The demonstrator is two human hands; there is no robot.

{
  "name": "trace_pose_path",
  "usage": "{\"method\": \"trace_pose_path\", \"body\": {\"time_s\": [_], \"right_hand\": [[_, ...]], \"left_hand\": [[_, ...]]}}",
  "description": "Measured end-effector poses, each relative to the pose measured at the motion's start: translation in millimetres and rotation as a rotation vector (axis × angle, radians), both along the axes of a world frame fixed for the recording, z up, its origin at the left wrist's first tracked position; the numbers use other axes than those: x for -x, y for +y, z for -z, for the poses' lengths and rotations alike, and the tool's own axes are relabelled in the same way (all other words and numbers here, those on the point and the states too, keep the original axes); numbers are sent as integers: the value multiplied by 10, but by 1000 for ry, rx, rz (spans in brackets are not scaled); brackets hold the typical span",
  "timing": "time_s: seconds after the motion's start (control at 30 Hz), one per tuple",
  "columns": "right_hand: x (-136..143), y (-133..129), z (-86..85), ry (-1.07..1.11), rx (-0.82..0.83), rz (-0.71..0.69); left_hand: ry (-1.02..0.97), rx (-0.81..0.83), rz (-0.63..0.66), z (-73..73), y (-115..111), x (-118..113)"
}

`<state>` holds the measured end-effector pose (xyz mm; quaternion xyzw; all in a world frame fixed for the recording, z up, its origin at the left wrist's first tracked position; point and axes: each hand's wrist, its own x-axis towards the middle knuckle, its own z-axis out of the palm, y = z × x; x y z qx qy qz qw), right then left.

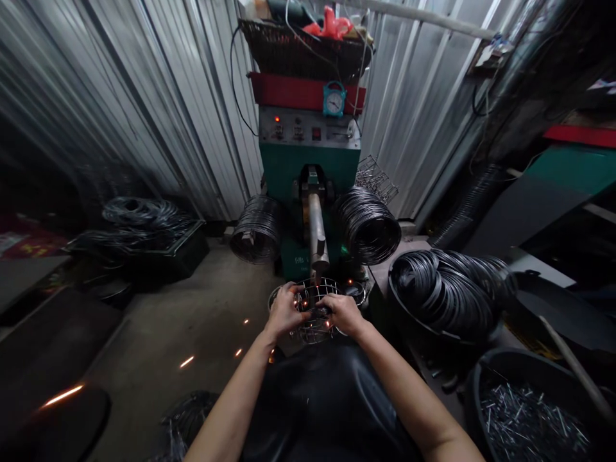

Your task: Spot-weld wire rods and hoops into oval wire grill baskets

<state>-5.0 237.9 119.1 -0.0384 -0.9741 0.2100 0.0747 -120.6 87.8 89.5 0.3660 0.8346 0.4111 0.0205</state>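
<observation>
A round wire basket (314, 335) sits under the electrode arm of a green spot welder (279, 160). My left hand (287, 312) grips the left part of the basket, its fingers curled at the wires. From the other side, my right hand (344, 312) pinches wire near the middle; the exact piece in its fingertips is too small to make out. The welder's metal arm (317, 224) reaches down between both hands. Glowing sparks (187, 362) fly off to the lower left, and a few glow around my fingers.
Wire ring bundles (255, 228) hang on both sides of the welder. At right stand a tub of wire rings (447, 292) and a black bucket (474, 391) of short wire pieces. A crate (168, 256) with coiled wire is at left. A small blue clock (333, 99) hangs above.
</observation>
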Motion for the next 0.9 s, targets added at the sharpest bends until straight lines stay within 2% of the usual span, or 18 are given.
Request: {"method": "trace_pose_path", "body": {"time_s": [0.2, 0.3, 0.37, 0.43, 0.5, 0.6, 0.67, 0.77, 0.9], "right_hand": [[152, 46, -5, -8, -9, 59], [160, 31, 26, 116, 120, 112], [64, -10, 88, 271, 307, 167], [-96, -67, 178, 356, 564, 249], [-282, -128, 290, 310, 841, 355], [-535, -196, 475, 108, 1165, 527], [-661, -212, 588, 14, 1346, 614], [-783, -198, 709, 7, 1593, 692], [-862, -163, 805, 61, 1757, 754]], "left_hand": [[-24, 33, -69, -8, 117, 115], [-38, 30, -70, -22, 145, 172], [-37, 27, -68, -18, 141, 160], [-17, 18, -77, -6, 131, 127], [10, 6, -100, 5, 127, 104], [1, 0, -169, 3, 144, 124], [-24, -2, -208, -14, 167, 168], [-30, -7, -217, -43, 204, 239], [-33, 8, -212, -54, 235, 297]]}}
